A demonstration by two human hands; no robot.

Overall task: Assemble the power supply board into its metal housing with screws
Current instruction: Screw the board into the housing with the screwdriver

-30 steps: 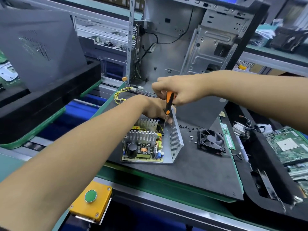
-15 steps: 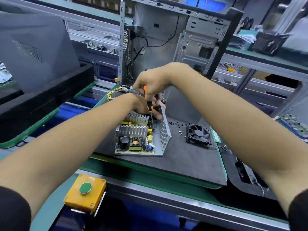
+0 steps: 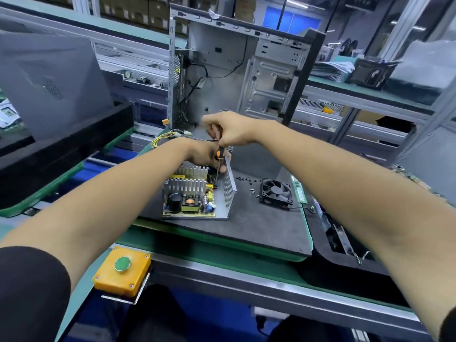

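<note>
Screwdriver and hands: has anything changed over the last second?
Little. The right hand keeps its hold on the screwdriver, now more upright, tip down at the board beside the housing wall. The left hand still steadies the unit. The view has shifted. Fan and loose screws lie as before.

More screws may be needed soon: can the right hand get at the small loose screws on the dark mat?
Probably yes, once the right hand frees the orange-handled screwdriver; the small loose screws lie uncovered beside the perforated metal housing.
</note>
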